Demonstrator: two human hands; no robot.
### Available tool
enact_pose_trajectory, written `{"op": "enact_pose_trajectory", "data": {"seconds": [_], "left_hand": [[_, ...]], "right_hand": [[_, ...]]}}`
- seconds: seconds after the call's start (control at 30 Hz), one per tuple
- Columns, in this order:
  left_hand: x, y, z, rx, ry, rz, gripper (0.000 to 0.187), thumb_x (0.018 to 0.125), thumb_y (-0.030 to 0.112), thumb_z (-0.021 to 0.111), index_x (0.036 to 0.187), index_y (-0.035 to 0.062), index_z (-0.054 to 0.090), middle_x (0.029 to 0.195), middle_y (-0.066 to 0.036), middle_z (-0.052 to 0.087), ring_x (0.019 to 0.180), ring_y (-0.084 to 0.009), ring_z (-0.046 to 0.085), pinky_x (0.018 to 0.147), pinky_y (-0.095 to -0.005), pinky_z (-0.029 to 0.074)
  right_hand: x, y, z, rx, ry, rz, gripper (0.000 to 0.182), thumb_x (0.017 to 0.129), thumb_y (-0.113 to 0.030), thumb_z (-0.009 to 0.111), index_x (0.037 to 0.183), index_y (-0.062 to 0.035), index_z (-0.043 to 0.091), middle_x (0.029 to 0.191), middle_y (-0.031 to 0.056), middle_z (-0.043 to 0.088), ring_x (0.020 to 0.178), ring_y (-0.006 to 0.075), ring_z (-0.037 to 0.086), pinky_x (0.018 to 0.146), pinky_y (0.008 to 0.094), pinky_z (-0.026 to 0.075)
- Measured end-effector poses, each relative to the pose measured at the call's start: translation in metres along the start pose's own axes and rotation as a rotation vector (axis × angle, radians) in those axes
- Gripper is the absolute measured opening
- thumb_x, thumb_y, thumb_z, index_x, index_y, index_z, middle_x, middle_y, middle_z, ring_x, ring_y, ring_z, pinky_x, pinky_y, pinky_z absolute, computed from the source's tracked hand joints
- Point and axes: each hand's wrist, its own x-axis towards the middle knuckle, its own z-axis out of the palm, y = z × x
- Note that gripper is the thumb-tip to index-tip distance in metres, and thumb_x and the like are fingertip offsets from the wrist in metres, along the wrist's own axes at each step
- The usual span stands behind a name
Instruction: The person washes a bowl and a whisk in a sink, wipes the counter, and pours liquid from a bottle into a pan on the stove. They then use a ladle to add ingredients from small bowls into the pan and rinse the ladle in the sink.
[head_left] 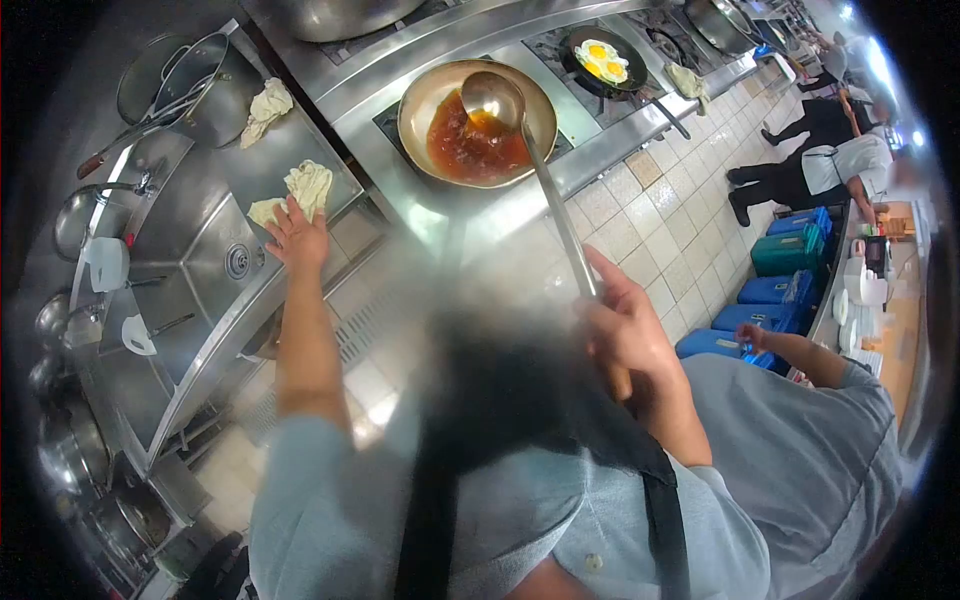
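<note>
My right hand is wrapped round the handle of a long ladle. The ladle's bowl rests in a wide wok on the stove, over a reddish-brown sauce. My left hand is stretched out over the counter beside the sink, fingers spread, its fingertips at a crumpled cream cloth. A second cream cloth lies farther back, beside a large pot with long-handled tools in it.
A frying pan with fried eggs sits on a burner, its handle jutting over the edge. A sink is at left. Close at right stands a person in grey; blue bins and another person in white are beyond.
</note>
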Motion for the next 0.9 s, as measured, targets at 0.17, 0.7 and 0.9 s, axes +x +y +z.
{"op": "enact_pose_trajectory", "data": {"seconds": [0.17, 0.7, 0.9], "left_hand": [[0.001, 0.0, 0.002, -0.016, 0.017, 0.01, 0.072, 0.091, 0.053, 0.042, 0.15, 0.0205, 0.016, 0.156, -0.011, 0.012, 0.143, -0.0388, 0.008, 0.111, -0.0612, 0.01], [-0.004, 0.004, 0.003, -0.064, 0.008, -0.033, 0.087, 0.084, 0.064, 0.048, 0.15, 0.019, 0.015, 0.156, -0.013, 0.012, 0.142, -0.0412, 0.009, 0.11, -0.0617, 0.01], [-0.01, 0.006, 0.006, -0.04, -0.031, -0.021, 0.112, 0.07, 0.075, 0.058, 0.151, 0.0161, 0.007, 0.156, -0.015, 0.008, 0.142, -0.0429, 0.007, 0.111, -0.0606, 0.01]], "right_hand": [[0.039, 0.039, -0.016, -0.54, 0.166, -0.349, 0.068, 0.083, -0.001, 0.06, 0.144, -0.0126, 0.034, 0.079, 0.0102, 0.059, 0.067, 0.0199, 0.06, 0.063, 0.0337, 0.05], [0.095, 0.056, -0.084, -1.09, 0.205, -0.408, 0.062, 0.08, -0.01, 0.06, 0.138, -0.0178, 0.041, 0.099, 0.0194, 0.06, 0.089, 0.0376, 0.061, 0.079, 0.0453, 0.049], [0.108, 0.019, -0.135, -0.897, 0.032, -0.322, 0.052, 0.084, -0.024, 0.067, 0.131, -0.0091, 0.051, 0.104, 0.019, 0.062, 0.087, 0.0319, 0.063, 0.082, 0.0393, 0.049]]}}
